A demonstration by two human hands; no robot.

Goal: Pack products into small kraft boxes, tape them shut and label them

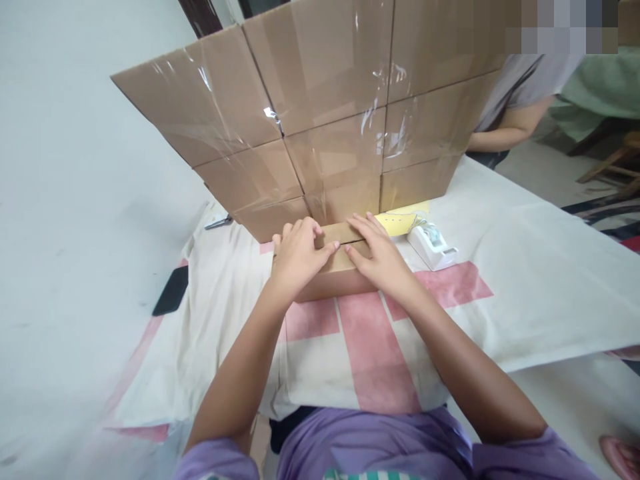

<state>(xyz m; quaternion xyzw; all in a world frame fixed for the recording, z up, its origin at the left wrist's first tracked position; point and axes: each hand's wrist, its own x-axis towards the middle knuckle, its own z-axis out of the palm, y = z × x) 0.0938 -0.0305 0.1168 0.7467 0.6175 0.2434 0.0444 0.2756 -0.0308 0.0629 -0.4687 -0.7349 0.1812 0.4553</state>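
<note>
A small brown cardboard box [340, 285] lies on the cloth-covered table in front of me, its two top flaps meeting at a narrow seam. My left hand [303, 250] rests on the left part of the top, fingers spread and thumb by the seam. On the right part lies my right hand [377, 253], its fingers also apart and its thumb near the seam. Both hands press on the box without gripping it. To the right of the box stands a white tape dispenser [433, 247] with a roll of clear tape.
Behind the box rises a tall wall of taped cardboard boxes [335, 87]. A yellow sheet [397, 222] lies beside the dispenser. A dark phone-like object [171, 291] and a small metal tool [219, 223] are at the left. Another person's arm [515, 130] shows at the right.
</note>
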